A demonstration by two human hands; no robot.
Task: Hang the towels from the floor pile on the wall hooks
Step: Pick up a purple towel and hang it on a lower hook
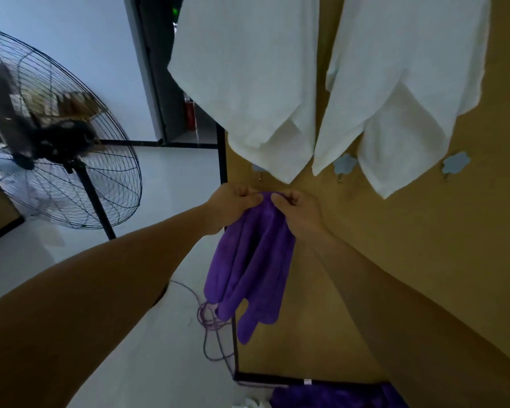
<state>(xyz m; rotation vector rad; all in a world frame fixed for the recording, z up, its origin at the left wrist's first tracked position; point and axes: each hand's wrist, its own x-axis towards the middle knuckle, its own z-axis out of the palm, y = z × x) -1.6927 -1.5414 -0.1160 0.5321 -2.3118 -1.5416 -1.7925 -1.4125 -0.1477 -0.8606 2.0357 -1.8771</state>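
So both hands are up in the middle of the frame on a purple towel [252, 260]. The left hand [233, 203] and the right hand [299, 212] sit nearly knuckle to knuckle, each with fingers curled in and pinching the bunched top edge, and the rest of the towel hangs down in long folds toward the lower middle. It's held close against the tan wall [409, 260], just under the left hook [258, 168], a pale blue flower-shaped thing half hidden behind a towel tip; can't tell if the cloth actually touches that hook. 2 more of the same kind sit further right along that row, the middle hook [345, 164] and the right hook [456, 163]. Above them 2 big white ones hang down from the top of the frame, the left white towel [248, 83] and the right white towel [395, 98], pointed corners dropping over the hook row. At the bottom edge, right of centre, there's the floor pile [336, 396], mostly purple cloth with a bit of white poking out on its left. A thin purple cable [209, 322] loops on the pale floor [174, 172] behind the hanging towel, and a big black pedestal fan [56, 134] fills the left side. A red fire extinguisher [189, 111] is way back in the dark doorway, upper middle.
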